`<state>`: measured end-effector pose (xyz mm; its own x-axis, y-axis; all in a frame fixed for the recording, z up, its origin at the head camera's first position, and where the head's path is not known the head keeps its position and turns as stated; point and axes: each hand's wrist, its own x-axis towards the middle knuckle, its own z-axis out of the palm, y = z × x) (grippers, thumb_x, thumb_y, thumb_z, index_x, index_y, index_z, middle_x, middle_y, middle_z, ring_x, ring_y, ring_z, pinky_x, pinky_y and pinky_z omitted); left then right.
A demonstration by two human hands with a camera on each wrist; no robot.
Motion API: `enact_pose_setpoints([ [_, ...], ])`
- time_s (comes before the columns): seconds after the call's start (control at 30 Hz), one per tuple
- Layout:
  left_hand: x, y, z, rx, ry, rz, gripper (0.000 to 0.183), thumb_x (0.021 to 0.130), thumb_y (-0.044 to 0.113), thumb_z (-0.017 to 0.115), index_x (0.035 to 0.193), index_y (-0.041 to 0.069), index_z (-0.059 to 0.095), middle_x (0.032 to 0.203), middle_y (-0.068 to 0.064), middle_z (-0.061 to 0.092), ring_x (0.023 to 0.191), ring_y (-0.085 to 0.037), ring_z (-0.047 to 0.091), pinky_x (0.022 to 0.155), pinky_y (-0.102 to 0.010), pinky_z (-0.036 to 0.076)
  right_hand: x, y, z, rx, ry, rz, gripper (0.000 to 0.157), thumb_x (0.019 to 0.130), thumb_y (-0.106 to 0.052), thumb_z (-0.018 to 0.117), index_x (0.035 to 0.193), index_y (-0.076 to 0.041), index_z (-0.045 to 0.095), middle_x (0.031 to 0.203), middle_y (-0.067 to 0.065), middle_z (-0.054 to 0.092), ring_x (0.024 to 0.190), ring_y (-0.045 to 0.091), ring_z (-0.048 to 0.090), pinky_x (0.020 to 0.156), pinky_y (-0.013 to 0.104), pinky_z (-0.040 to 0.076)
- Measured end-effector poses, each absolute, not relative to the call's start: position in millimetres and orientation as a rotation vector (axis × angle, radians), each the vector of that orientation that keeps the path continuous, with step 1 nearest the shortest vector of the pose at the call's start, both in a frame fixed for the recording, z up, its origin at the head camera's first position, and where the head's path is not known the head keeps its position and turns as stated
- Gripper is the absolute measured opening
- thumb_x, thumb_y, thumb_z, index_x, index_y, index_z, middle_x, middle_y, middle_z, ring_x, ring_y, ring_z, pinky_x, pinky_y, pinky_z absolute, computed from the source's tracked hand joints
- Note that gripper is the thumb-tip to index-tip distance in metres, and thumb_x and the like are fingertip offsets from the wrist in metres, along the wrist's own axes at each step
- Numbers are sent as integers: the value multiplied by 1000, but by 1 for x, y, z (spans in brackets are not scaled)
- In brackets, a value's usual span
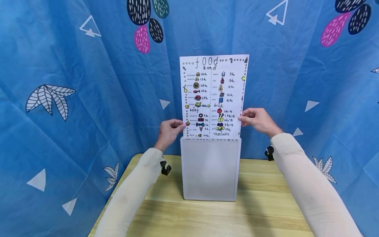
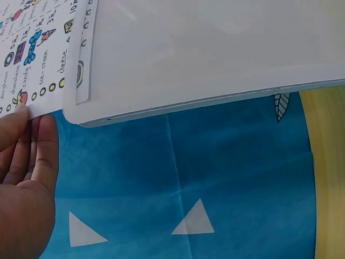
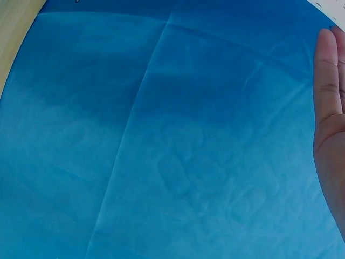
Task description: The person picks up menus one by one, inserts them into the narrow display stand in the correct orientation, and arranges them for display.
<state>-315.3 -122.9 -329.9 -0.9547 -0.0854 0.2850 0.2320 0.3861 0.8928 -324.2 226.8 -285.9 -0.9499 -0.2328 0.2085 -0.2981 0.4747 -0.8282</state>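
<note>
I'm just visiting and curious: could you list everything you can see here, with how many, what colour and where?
Food menu sheet: one, white with black lettering and coloured drawings, above the frame, its bottom edge inside it
Frame: one, white rim with pale grey panel, standing on the table
Table: one, light yellowish wood, beneath the frame
Curtain: at least one, blue with printed leaves, triangles and drop shapes, behind and at both sides
Wrist attachments: two, black, one at the left wrist, one at the right
Sleeves: two, cream, left and right
Left hand: one, bare, pinching the sheet's left edge
Right hand: one, bare, pinching its right edge
</note>
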Motion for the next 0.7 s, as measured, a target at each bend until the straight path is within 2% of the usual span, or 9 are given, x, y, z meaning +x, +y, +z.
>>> enact_pose_setpoints([
  [0.17,-315,-124,-332,-142,-2368,-1589,19,92,18,75,105,5,76,98,-10,72,87,-24,72,89,-38,57,-323,227,-286,482,-2635,1503,32,97,-22,68,110,7,67,99,15,72,83,22,72,77,25,58],
  [0.33,-315,-125,-332,-137,-2379,-1593,18,91,20,75,104,7,76,97,-9,72,87,-23,72,88,-39,56,-321,229,-287,473,-2640,1486,33,97,-23,68,111,6,69,101,16,73,79,14,71,82,31,58],
  [0.43,-315,-126,-333,-140,-2383,-1604,18,91,19,75,104,7,76,96,-9,72,87,-23,72,89,-39,56,-321,228,-288,485,-2625,1488,32,97,-22,68,110,7,69,99,17,72,78,14,70,81,31,59],
  [0.53,-314,-127,-333,-141,-2388,-1621,17,92,18,74,104,6,76,96,-9,71,88,-23,72,89,-39,56,-322,227,-289,500,-2608,1498,30,97,-20,69,108,8,68,98,17,72,80,19,71,76,26,59],
  [0.7,-312,-128,-334,-143,-2404,-1619,18,92,18,74,105,6,76,98,-10,72,88,-23,72,88,-39,57,-322,225,-290,510,-2596,1488,29,97,-19,69,107,7,69,97,17,72,87,32,71,74,25,59],
])
